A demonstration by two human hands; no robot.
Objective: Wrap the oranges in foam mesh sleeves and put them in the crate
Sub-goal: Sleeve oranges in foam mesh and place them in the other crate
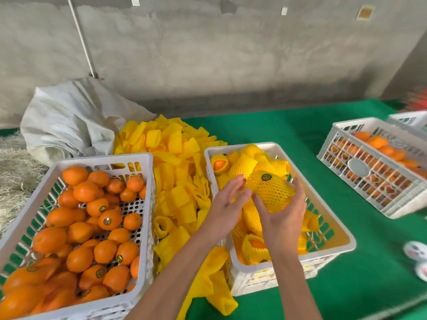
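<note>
A white plastic crate of bare oranges [76, 227], cut off at the frame's lower left, sits beside a loose heap of yellow foam mesh sleeves [175, 172]. The left hand [227, 204], fingers straight, touches a sleeved orange [269, 191] which the right hand [283, 215] cups over the white packing crate [346, 236]; fruit beneath is mostly hidden.

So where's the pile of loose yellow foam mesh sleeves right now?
Centre of the head view, the pile of yellow foam mesh sleeves lies on the green table, between two white plastic crates.
</note>
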